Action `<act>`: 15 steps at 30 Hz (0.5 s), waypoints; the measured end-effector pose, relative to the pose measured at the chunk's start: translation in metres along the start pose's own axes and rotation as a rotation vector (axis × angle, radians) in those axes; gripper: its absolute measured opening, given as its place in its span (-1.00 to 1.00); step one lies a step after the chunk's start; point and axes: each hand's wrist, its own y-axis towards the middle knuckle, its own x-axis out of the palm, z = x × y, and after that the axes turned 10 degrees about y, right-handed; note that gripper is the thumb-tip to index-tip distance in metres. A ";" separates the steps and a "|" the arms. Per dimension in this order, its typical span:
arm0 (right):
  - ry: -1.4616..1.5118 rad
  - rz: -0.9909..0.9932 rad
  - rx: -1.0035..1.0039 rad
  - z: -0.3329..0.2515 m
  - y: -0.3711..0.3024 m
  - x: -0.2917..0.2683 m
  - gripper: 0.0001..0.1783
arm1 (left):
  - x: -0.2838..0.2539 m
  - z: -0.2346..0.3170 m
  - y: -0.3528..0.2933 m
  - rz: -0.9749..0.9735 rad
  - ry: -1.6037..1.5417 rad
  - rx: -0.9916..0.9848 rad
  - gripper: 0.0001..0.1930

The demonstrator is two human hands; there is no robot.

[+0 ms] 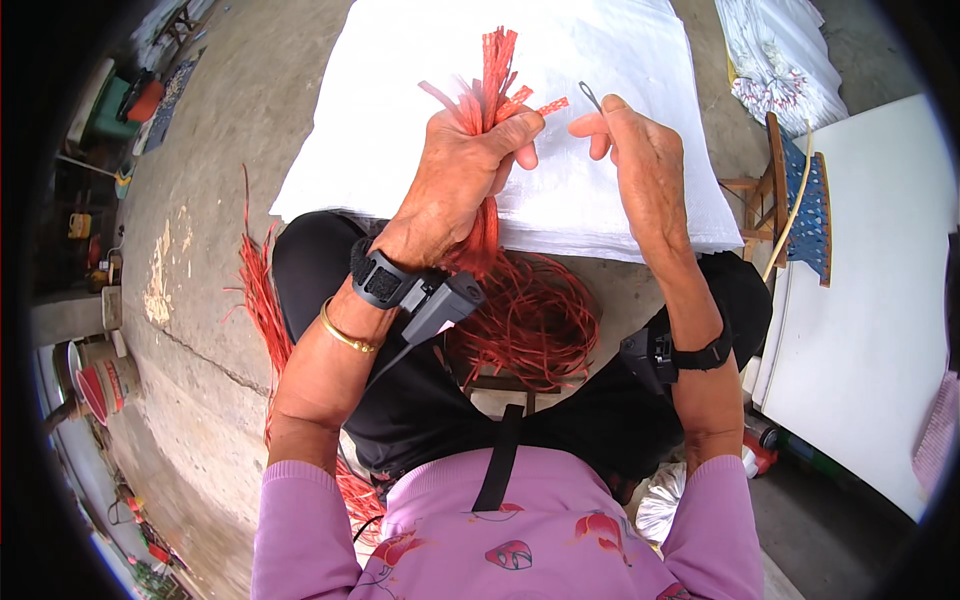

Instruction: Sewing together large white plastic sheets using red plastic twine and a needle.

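My left hand [455, 165] is closed around a bundle of red flat plastic strips [497, 60]. Their cut ends fan out above my fist, and one short end points right past my thumb. The lower part of the bundle hangs down between my knees, toward a loose coil of red strips [535, 320]. Pinched between thumb and fingers of my right hand [640, 150] is a metal needle [588, 94] with a long eye at its upper end. No strip visibly passes through the eye. Beneath both hands spreads a stack of white woven sheets [640, 60].
More red strips [262, 300] trail along the floor beside my left leg. To the right are a wooden stool with blue webbing [812, 220], a thin cane [797, 200] and a large white panel [870, 280]. Gathered white sacks [785, 80] lie at the far right.
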 end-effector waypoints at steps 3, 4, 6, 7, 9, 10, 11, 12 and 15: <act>0.026 0.033 0.064 -0.001 -0.002 0.004 -0.52 | 0.001 0.000 -0.001 0.066 0.041 0.015 -0.83; 0.025 0.026 0.064 0.001 -0.002 0.005 -0.52 | 0.001 -0.001 -0.001 0.076 0.065 0.035 -0.82; 0.023 0.021 0.066 0.002 -0.003 0.007 -0.52 | 0.001 -0.001 0.000 0.085 0.087 0.053 -0.82; 0.009 0.031 0.057 0.002 -0.003 0.008 -0.53 | 0.001 -0.001 -0.001 0.083 0.093 0.060 -0.82; -0.005 0.042 0.050 0.004 -0.004 0.009 -0.54 | 0.002 0.002 -0.001 0.079 0.097 0.065 -0.82; -0.006 0.040 0.052 0.004 -0.004 0.009 -0.55 | 0.002 0.004 -0.002 0.076 0.078 0.052 -0.84; -0.006 0.037 0.053 0.005 -0.004 0.009 -0.56 | 0.002 0.004 -0.002 0.075 0.059 0.039 -0.86; -0.005 0.036 0.054 0.006 -0.005 0.010 -0.56 | 0.002 0.004 -0.002 0.076 0.059 0.038 -0.86; -0.003 0.042 0.035 0.005 -0.006 0.011 -0.57 | 0.002 0.003 -0.002 0.089 0.023 0.039 -0.86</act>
